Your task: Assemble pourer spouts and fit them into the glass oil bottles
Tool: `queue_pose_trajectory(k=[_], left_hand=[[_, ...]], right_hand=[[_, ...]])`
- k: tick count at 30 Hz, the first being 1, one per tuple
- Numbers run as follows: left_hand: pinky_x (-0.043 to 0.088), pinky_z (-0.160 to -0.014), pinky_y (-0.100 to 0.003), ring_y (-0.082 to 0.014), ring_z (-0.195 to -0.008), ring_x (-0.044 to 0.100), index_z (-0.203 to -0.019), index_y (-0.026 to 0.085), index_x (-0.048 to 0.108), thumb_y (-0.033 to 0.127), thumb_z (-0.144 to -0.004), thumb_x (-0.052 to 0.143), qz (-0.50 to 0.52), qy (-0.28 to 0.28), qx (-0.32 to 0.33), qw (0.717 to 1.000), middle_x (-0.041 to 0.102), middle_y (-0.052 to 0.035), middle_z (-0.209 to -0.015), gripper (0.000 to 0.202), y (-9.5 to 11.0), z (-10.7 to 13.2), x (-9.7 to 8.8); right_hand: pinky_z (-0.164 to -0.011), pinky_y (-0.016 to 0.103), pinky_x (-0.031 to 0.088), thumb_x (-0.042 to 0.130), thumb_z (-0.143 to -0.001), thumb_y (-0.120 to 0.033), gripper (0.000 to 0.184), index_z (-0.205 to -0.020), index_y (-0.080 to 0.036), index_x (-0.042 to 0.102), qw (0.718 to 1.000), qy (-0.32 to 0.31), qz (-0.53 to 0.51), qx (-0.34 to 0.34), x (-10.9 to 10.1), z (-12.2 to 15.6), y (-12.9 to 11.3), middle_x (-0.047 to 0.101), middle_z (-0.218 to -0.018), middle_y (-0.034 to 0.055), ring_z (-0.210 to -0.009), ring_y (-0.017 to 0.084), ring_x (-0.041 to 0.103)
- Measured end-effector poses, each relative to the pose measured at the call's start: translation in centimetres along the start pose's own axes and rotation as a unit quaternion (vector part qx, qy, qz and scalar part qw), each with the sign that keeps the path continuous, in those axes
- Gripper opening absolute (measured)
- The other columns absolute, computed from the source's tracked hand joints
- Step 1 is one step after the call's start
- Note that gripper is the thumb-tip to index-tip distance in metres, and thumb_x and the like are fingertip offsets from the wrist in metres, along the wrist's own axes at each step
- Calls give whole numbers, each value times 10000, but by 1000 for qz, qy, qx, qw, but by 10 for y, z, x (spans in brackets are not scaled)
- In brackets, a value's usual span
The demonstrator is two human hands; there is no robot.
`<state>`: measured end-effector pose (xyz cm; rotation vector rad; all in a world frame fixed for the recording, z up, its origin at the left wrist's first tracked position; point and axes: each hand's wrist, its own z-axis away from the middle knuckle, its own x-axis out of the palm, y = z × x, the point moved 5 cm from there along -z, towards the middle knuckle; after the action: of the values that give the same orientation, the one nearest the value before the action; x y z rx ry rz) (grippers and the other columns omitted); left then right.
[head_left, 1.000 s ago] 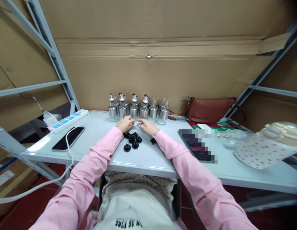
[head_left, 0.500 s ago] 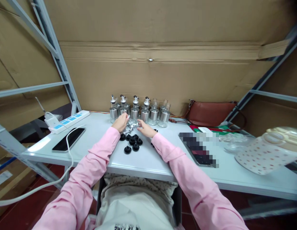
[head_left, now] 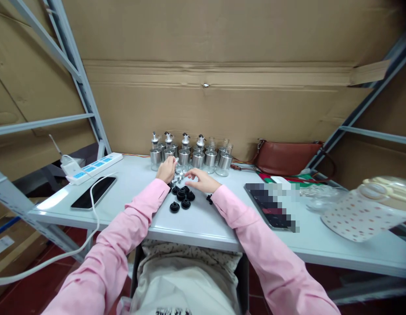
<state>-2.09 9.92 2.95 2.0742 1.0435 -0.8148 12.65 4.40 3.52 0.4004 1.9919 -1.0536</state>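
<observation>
My left hand (head_left: 166,169) is closed, with a small whitish piece (head_left: 176,161) pinched at its fingertips. Thumb and fingers apart, my right hand (head_left: 201,180) hovers beside a small heap of silvery-clear parts (head_left: 179,176) and holds nothing I can see. Several black ridged stoppers (head_left: 181,194) lie in a cluster just in front of the heap. Behind the hands stand several glass bottles with metal sleeves (head_left: 210,159); some carry pourer tops (head_left: 200,140), others have bare necks. Small black pieces (head_left: 209,199) show beside my right wrist, partly hidden by it.
To the left are a phone (head_left: 94,192), a white cable and a power strip (head_left: 95,167). A tablet-like device (head_left: 270,208), partly pixelated, lies to the right. Beyond it are a brown bag (head_left: 288,157) and a dotted container (head_left: 366,210). Cardboard (head_left: 222,113) walls the back.
My right hand has drawn back slightly toward me from the silvery heap, uncovering the small black pieces by its wrist. My left hand has shifted little and keeps its pinch.
</observation>
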Motion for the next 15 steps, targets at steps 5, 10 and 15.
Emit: queue_pose_trajectory(k=[5,10,15], left_hand=[[377,-756,-315,-200,-874,552,-923,167,434,237,-904,297,-10,60,-28,998,562,-78,-927,155,-1,2,-5],[371,-794,-337,-210,-928,543,-936,163,435,229,-902,296,8,112,-67,991,564,-92,-970,157,-8,4,-3],[369,-808,-343,-221,-944,549,-957,167,427,237,-900,303,33,128,-91,987,569,-105,-991,153,-13,5,1]], right_hand=[[-844,358,410,771,-449,-459,824,-1168,-182,481,993,-101,11,-60,12,16,-18,479,-1051,84,-924,197,485],[-916,429,357,690,-458,-625,946,-1231,-152,419,990,-72,99,-66,34,20,-34,460,-1109,133,-1075,284,408],[-861,436,394,559,-647,-628,724,-1178,-147,456,985,-35,164,-39,45,17,-42,478,-1104,148,-1067,283,411]])
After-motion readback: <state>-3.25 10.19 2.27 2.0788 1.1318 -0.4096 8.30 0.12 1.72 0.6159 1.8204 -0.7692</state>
